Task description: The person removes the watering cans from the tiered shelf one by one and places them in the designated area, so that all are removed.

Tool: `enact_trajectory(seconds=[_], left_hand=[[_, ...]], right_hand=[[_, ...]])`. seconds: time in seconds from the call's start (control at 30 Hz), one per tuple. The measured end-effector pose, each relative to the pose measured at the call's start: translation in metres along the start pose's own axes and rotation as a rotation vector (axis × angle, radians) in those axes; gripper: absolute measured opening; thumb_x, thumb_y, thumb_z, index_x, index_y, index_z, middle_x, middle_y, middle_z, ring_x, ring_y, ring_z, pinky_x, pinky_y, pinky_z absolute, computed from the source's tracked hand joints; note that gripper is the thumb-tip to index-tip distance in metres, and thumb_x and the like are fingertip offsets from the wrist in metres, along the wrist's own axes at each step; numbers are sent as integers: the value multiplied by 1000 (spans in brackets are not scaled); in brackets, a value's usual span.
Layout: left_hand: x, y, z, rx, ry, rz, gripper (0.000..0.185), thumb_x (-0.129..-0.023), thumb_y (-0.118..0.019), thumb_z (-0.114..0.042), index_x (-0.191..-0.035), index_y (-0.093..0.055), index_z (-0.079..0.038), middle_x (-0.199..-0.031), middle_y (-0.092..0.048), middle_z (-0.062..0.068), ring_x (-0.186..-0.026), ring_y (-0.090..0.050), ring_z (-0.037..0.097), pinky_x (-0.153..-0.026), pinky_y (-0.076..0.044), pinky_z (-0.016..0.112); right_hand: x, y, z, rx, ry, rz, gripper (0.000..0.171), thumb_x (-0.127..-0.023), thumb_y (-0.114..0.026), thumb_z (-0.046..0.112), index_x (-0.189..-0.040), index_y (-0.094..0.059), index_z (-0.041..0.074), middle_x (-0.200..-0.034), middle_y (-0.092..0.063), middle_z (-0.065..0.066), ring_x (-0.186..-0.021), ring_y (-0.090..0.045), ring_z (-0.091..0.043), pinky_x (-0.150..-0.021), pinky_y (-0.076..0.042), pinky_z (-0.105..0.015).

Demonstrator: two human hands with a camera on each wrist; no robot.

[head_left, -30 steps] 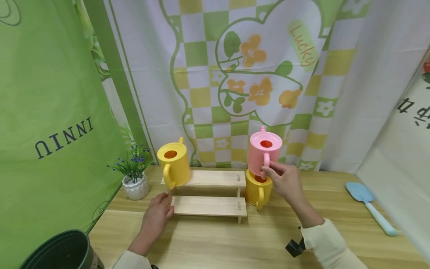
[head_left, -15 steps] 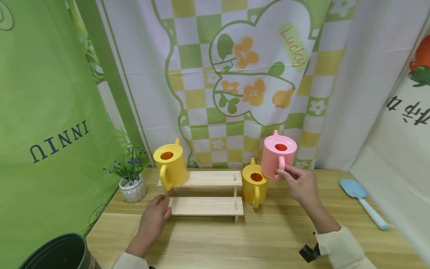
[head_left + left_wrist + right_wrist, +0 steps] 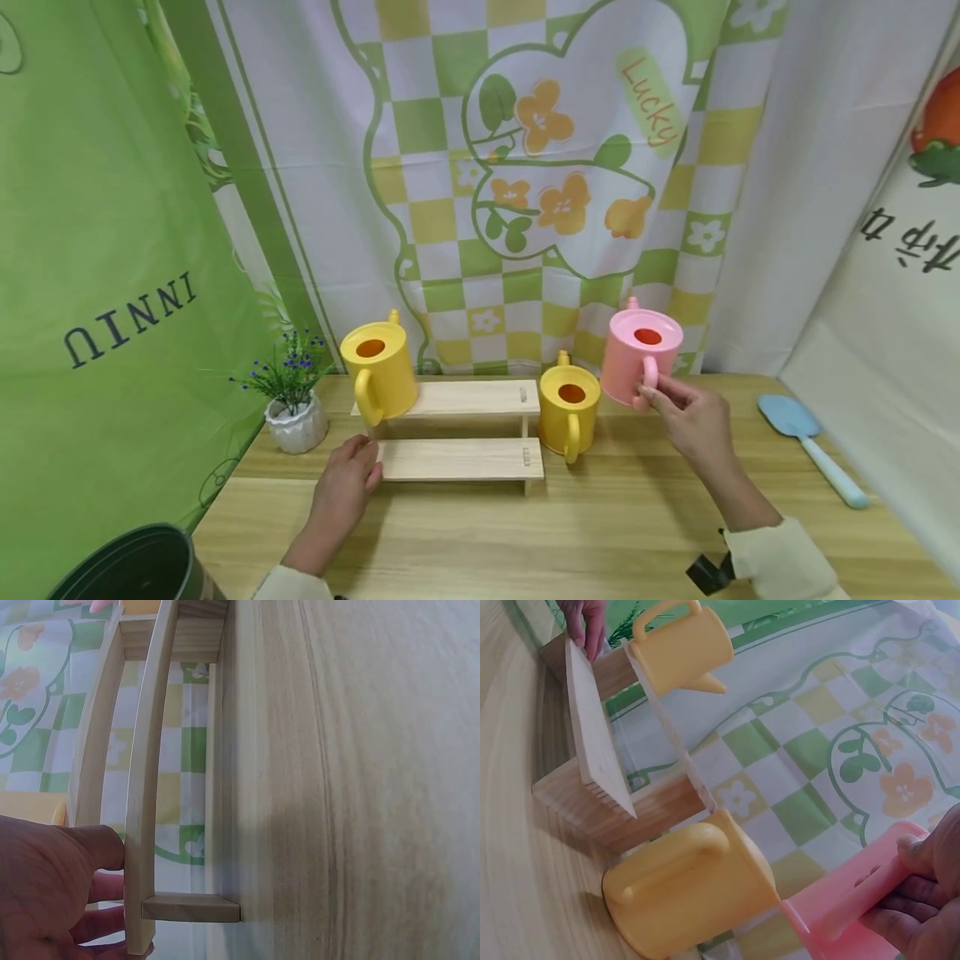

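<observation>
My right hand [image 3: 686, 412] pinches the handle of a pink watering can [image 3: 639, 354], held just right of a yellow watering can [image 3: 570, 410] standing on the wooden table [image 3: 525, 542]. In the right wrist view my fingers [image 3: 922, 907] curl round the pink handle [image 3: 862, 889] beside the yellow can [image 3: 690, 896]. A second yellow can [image 3: 378, 379] stands on the upper step of a two-step wooden rack [image 3: 461, 457]. My left hand [image 3: 345, 483] holds the left end of the lower step; in the left wrist view its fingers [image 3: 71, 874] wrap that plank [image 3: 146, 795].
A small white pot with blue flowers [image 3: 294, 407] stands left of the rack. A dark round pot [image 3: 127, 567] sits at the near left corner. A light blue spatula [image 3: 810, 446] lies at the right. Patterned curtains [image 3: 540, 167] hang right behind the table.
My right hand has lifted the pink can off the yellow can, carried it to the right and lowered it beside that can. The left hand has stayed on the rack.
</observation>
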State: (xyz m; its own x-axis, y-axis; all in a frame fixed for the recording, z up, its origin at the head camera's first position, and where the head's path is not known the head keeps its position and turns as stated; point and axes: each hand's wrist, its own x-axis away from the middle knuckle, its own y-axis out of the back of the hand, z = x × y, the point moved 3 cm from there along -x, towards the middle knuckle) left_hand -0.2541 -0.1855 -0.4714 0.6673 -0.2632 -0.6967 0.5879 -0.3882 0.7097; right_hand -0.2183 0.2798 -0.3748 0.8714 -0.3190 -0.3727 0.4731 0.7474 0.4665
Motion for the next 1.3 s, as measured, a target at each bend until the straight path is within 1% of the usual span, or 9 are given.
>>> enact_trajectory(seconds=[0.07,0.13,0.27,0.37,0.47,0.7,0.9,1.03,1.3], left_hand=[[0,0,1,1,1,2,21,-78,-75,-3,-99,-72,1,-103,-70,22,-89,-65,39,-72,-57,49],[-1,0,2,1,4,11,23,-79,-75,-4,-100,-72,1,-103,-70,22,-90,-66,39,-73,-57,49],[-1,-1,3,6,13,24,25,-79,-75,-5,-103,-73,2,-104,-71,21,-91,-66,38,-75,-57,51],[-1,-1,4,8,15,23,26,-79,-75,-5,-103,-73,2,-104,-71,22,-91,-66,38,-75,-57,51],[-1,0,3,15,13,13,26,-78,-75,-4,-103,-73,2,-104,-70,22,-90,-66,38,-74,-57,51],[-2,0,1,21,4,-4,21,-77,-74,-2,-98,-70,2,-102,-70,23,-89,-66,39,-73,-57,51],[0,-1,2,23,18,9,23,-80,-73,-2,-101,-71,5,-105,-70,25,-91,-67,41,-76,-58,50],[0,-2,2,26,20,20,22,-80,-72,-2,-101,-70,4,-105,-70,25,-93,-67,41,-77,-58,50],[0,-1,0,31,14,14,23,-80,-74,-2,-102,-71,3,-106,-70,25,-92,-68,40,-75,-59,50]], right_hand=[[0,0,-2,7,-17,15,42,-92,-73,26,-123,-68,-1,-113,-72,-24,-70,-53,7,-52,-44,-16],[1,-2,-7,21,-37,34,44,-92,-71,28,-124,-67,-1,-115,-71,-24,-71,-54,9,-53,-45,-16],[6,-7,-19,25,-64,73,45,-94,-69,30,-126,-66,-1,-119,-69,-22,-78,-52,19,-61,-50,-9],[11,-12,-28,3,-52,79,41,-94,-70,26,-124,-67,-2,-119,-69,-23,-83,-51,24,-66,-50,-5],[16,-18,-36,-6,-47,92,40,-93,-71,24,-123,-68,-2,-119,-69,-23,-85,-51,24,-68,-50,-5],[27,-29,-54,47,-107,103,39,-90,-74,22,-122,-69,-1,-118,-69,-23,-81,-50,19,-65,-48,-7],[30,-36,-66,56,-146,114,39,-90,-75,21,-122,-68,0,-121,-68,-21,-89,-54,16,-70,-46,-4],[31,-39,-73,65,-147,118,41,-89,-75,22,-122,-68,-2,-119,-68,-24,-86,-57,11,-69,-47,-7],[36,-43,-83,35,-156,105,38,-90,-74,16,-122,-68,-2,-117,-70,-23,-81,-48,23,-69,-45,-3]])
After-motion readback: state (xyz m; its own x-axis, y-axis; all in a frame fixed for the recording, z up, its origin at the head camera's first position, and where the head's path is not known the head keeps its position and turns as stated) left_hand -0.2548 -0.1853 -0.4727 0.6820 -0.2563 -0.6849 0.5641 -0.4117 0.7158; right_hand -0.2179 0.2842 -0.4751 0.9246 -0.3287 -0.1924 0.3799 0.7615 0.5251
